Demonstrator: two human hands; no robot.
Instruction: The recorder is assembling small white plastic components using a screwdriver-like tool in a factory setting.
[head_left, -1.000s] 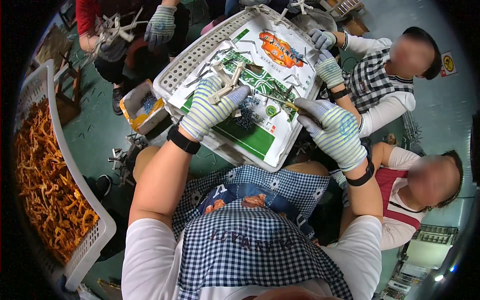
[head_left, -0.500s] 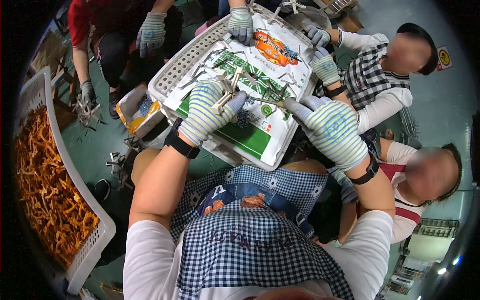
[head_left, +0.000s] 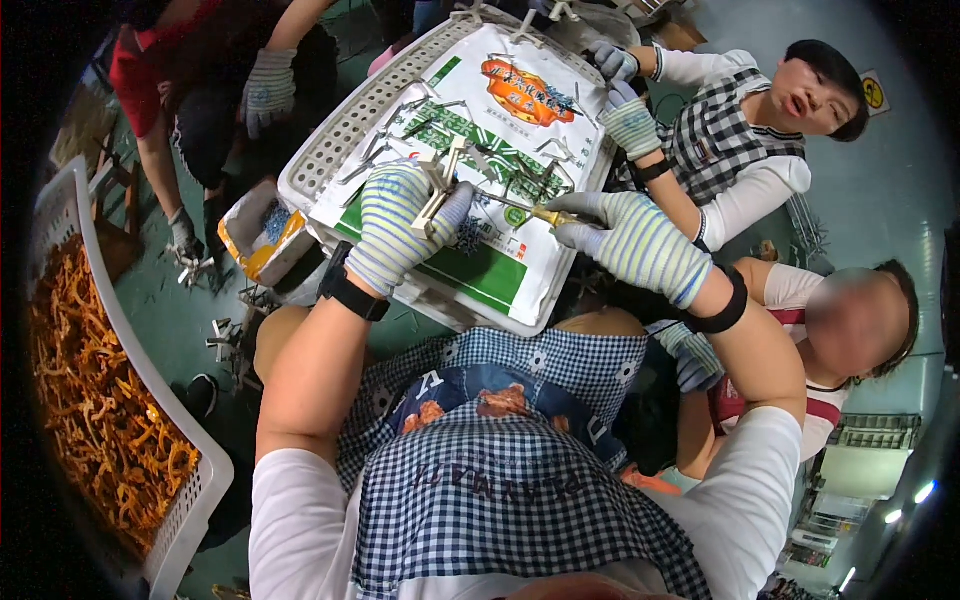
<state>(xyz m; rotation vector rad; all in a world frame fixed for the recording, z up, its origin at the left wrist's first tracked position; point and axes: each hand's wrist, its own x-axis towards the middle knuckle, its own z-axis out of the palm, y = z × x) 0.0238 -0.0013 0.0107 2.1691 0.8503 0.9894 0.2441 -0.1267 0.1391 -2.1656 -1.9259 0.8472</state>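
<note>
My left hand (head_left: 392,228), in a striped glove, is closed around a beige branched plastic piece (head_left: 438,190) above the sack. My right hand (head_left: 640,245), gloved alike, grips the yellowish handle of a screwdriver (head_left: 552,215). Its thin shaft points left toward the beige piece; whether the tip touches it I cannot tell. Below the shaft lies a small heap of bluish screws (head_left: 468,236). A white sack (head_left: 508,285) with green and orange print covers the pale perforated crate (head_left: 312,165). Several thin metallic strips (head_left: 490,155) are scattered over it.
A large pale basket (head_left: 215,460) of orange-brown pieces stands at left. Near it are a box of bluish screws (head_left: 275,225) and pale branched pieces (head_left: 228,340) on the floor. Co-workers' gloved hands (head_left: 630,125) reach in at the crate's right and top left.
My right hand has turned, showing more of the screwdriver's handle. The beige piece has tilted slightly in my left hand. A co-worker's hand at the crate's far edge has withdrawn.
</note>
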